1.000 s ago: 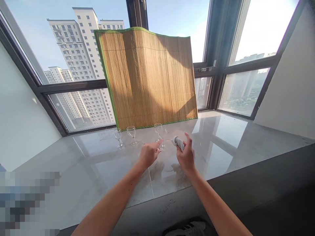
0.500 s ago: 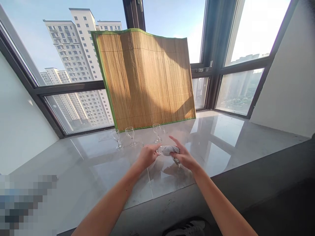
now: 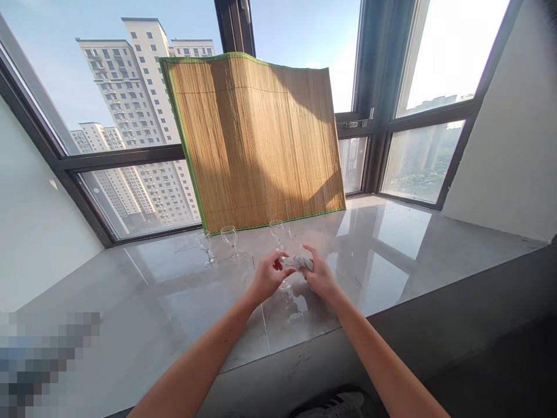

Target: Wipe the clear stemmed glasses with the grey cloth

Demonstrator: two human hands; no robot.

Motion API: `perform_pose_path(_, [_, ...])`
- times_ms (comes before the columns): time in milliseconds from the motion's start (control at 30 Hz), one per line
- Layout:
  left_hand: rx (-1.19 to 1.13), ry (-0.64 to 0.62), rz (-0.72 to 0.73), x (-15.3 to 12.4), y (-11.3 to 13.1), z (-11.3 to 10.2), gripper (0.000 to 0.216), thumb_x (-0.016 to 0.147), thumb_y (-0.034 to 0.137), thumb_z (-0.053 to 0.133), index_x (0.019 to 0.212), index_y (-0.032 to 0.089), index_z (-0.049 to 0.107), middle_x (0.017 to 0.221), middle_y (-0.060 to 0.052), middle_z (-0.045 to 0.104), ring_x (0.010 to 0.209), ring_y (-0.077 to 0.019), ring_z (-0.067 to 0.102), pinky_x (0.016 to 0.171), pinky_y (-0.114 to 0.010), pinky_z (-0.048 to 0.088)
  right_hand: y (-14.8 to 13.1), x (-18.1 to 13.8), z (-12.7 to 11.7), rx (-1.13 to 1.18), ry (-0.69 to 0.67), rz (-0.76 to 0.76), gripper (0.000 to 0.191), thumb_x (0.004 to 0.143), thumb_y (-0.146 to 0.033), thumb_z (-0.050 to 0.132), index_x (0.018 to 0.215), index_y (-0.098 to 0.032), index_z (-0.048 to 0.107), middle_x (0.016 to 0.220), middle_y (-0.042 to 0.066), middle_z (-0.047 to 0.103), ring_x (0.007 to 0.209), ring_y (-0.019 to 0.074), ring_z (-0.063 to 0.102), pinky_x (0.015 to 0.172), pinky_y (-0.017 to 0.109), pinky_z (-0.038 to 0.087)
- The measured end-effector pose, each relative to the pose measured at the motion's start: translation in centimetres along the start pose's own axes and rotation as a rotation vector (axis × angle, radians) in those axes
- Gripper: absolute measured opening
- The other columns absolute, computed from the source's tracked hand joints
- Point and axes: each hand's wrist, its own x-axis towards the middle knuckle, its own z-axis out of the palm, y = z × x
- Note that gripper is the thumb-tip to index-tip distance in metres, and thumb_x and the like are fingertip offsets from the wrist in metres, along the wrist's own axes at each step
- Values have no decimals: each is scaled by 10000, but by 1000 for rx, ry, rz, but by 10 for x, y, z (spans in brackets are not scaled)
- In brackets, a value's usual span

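Just above the ledge, my left hand (image 3: 270,274) pinches a small clear glass (image 3: 288,263), apparently stemmed and lying sideways; its outline is faint. My right hand (image 3: 322,277) grips a bunched grey-white cloth (image 3: 303,263) against that glass, with the index finger raised. How far the cloth goes into or around the glass is hidden. Right behind my hands stands a stemmed glass (image 3: 282,233), its lower part partly covered by my left fingers. Another stemmed glass (image 3: 275,225) is behind it. To the left stand two more, a nearer glass (image 3: 209,255) and a farther glass (image 3: 229,235).
A green-edged bamboo mat (image 3: 261,145) leans upright against the dark window frame (image 3: 139,155) behind the glasses. The glossy grey tiled ledge (image 3: 183,307) has a front edge close to my forearms. A shoe (image 3: 335,406) shows below it.
The cloth has turned and bunched closer to my right hand; its end hanging below is no longer seen. My left fingers have shifted slightly right along the glass.
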Motion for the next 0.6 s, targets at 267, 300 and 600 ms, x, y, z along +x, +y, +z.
perform_pose_path(267, [-471, -83, -196, -1, 5, 6, 498, 681, 521, 754, 948, 160, 538, 664, 41, 521, 573, -86, 467, 553, -206, 350, -10, -5, -1, 313, -289, 123, 741, 678, -220, 640, 1371, -217, 377, 640, -76, 546, 557, 113, 489, 538, 220, 361])
perform_pose_path(300, [-494, -72, -215, -1, 5, 5, 502, 679, 522, 756, 948, 162, 533, 657, 44, 517, 565, -82, 459, 549, -206, 347, -11, -4, -2, 339, -276, 148, 725, 669, -222, 645, 1351, -216, 400, 645, -74, 549, 562, 113, 493, 539, 219, 363])
perform_pose_path(600, [-589, 58, -235, 2, 7, -3, 417, 715, 458, 742, 901, 196, 476, 718, 56, 509, 586, -64, 491, 603, -209, 406, -21, -7, -6, 376, -289, 257, 678, 626, -216, 689, 1279, -221, 506, 785, -18, 650, 673, 142, 574, 614, 247, 434])
